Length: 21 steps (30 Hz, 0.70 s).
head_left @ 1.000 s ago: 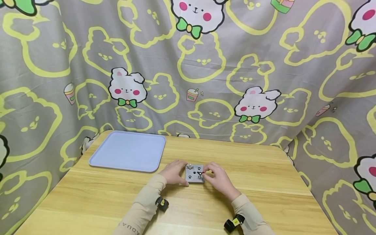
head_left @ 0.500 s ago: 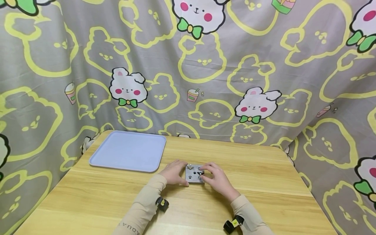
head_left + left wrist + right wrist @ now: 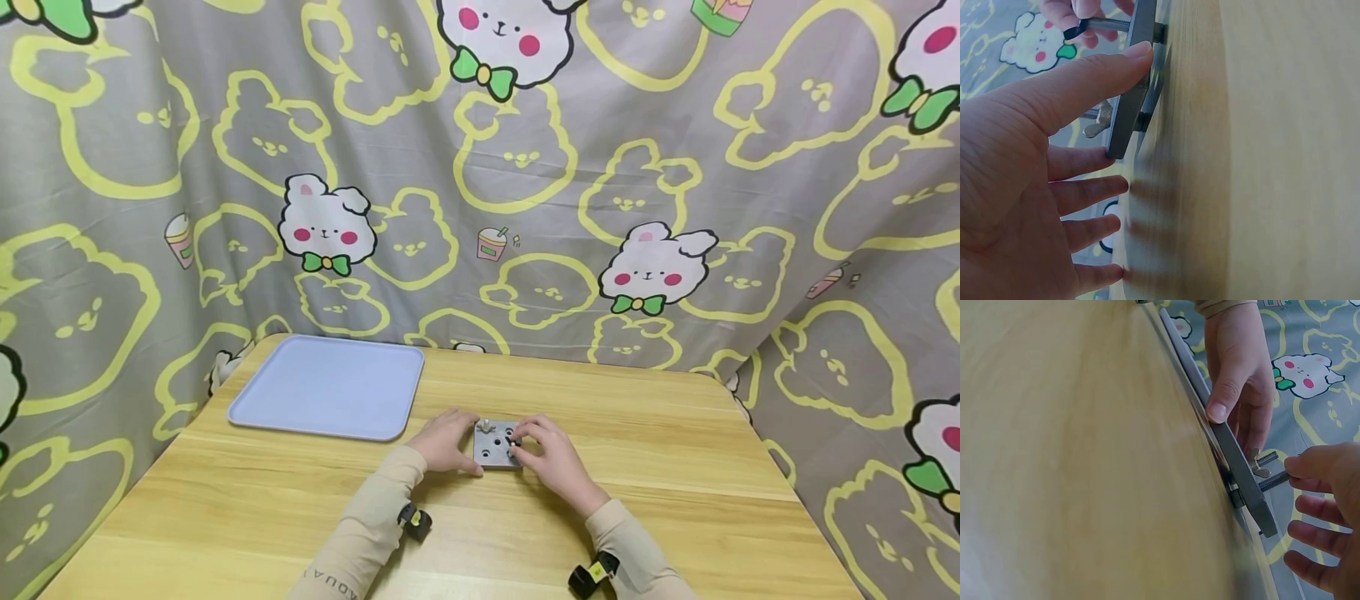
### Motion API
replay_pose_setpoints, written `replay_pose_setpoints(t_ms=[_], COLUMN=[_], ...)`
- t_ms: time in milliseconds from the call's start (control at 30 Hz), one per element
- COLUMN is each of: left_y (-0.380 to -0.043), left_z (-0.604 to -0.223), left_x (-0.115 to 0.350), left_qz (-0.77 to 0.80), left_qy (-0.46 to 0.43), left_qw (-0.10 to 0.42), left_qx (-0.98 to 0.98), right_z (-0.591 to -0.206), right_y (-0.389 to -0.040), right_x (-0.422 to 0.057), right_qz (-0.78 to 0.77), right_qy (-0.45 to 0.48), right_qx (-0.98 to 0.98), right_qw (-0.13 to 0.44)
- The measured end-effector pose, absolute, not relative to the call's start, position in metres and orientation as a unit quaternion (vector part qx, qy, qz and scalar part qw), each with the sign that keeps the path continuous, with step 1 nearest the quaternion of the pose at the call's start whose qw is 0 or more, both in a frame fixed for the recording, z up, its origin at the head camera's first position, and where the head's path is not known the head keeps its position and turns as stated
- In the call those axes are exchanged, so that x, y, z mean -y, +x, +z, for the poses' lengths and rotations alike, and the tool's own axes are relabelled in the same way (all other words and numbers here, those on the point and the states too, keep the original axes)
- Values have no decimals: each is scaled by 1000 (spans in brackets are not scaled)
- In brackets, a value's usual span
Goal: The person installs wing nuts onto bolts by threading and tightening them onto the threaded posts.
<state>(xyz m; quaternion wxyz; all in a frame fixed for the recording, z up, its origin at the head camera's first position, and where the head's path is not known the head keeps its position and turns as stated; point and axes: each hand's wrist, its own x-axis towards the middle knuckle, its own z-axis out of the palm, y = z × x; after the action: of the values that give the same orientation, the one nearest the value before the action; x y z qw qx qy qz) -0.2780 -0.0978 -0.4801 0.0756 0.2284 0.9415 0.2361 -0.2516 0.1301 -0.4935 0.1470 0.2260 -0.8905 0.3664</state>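
Head view: hands [image 3: 444, 439] flanking plate [image 3: 495, 445]

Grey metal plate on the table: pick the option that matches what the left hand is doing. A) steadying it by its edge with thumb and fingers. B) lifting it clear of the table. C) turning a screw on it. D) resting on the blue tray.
A: the left hand presses its thumb and fingers against the edge of the grey metal plate, which stays on the table.
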Motion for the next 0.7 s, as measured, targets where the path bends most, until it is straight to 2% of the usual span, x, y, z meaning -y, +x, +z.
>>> replay_pose_setpoints(t_ms=[433,700], left_y=[-278,-279], left_z=[-482,-482], left_x=[97,97], left_qz=[238,235], left_qy=[228,228], left_qw=[76,75], left_qx=[-941,-942], right_z=[-493,-493], right_y=[-249,-249], right_x=[-126,-126], right_qz=[355,377], right_qy=[202,199], right_qx=[900,894], right_qw=[151,134])
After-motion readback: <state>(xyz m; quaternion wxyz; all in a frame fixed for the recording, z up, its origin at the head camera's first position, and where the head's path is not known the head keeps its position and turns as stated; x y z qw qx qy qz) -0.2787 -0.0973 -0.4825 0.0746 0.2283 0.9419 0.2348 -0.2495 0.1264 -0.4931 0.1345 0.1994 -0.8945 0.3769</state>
